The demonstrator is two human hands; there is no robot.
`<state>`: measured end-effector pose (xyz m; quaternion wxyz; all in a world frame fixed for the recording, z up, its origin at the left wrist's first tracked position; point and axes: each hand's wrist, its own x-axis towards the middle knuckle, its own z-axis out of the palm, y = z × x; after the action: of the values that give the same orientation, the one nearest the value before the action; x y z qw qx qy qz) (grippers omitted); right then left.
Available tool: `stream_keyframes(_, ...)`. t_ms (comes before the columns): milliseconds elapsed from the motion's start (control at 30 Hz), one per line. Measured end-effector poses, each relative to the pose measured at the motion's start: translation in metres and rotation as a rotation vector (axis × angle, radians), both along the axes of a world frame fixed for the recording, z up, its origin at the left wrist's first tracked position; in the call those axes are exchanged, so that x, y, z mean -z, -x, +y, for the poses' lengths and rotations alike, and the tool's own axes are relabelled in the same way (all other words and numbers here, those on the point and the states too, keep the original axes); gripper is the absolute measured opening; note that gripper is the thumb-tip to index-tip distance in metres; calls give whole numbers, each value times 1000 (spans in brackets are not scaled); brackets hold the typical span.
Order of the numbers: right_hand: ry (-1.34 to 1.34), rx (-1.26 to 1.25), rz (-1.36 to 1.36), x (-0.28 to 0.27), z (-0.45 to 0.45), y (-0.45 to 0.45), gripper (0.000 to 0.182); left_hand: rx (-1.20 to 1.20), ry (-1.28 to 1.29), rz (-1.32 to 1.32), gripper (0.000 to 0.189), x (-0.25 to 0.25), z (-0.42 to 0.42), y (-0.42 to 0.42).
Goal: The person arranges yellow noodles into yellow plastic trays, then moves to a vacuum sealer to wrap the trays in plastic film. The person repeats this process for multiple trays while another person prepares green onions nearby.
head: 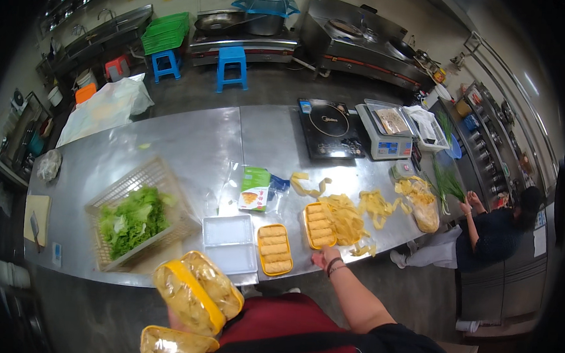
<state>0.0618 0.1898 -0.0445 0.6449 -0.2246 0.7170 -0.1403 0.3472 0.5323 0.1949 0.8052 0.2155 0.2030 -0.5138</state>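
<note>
Low at the left, several plastic-wrapped yellow trays (196, 293) with pale food inside are held against my body. My left hand (176, 319) supports them from below and is mostly hidden behind them. At the near edge of the steel table, my right hand (326, 259) touches the near end of a yellow tray of golden rolls (321, 225); its exact grip is unclear. A second yellow tray of rolls (275, 250) sits to the left of it. Beside that lie white plastic trays (228, 244). Loose yellow tofu-skin-like strips (344, 218) are heaped against the right tray.
A plastic basket (121, 188) of lettuce stands left, beyond it a knife (35, 229) on a cutting board (44, 208). Toward the back right are an induction cooker (331, 129) and a scale (390, 143). A co-worker (490, 237) holds green stalks at the right.
</note>
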Motion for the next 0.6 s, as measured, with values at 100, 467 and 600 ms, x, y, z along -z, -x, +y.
stream_keyframes(100,-68,-454,-183,-47,38,-17,27,68,47,41,53,9,-28,-12)
stream_keyframes(467,143,-1566,-704,-162,161,-161,61,350,106,-16,66,132,-106,-50)
stream_keyframes(600,-299,-1187,-701,-137,158,-165,61,430,110,-63,67,156,-124,-61)
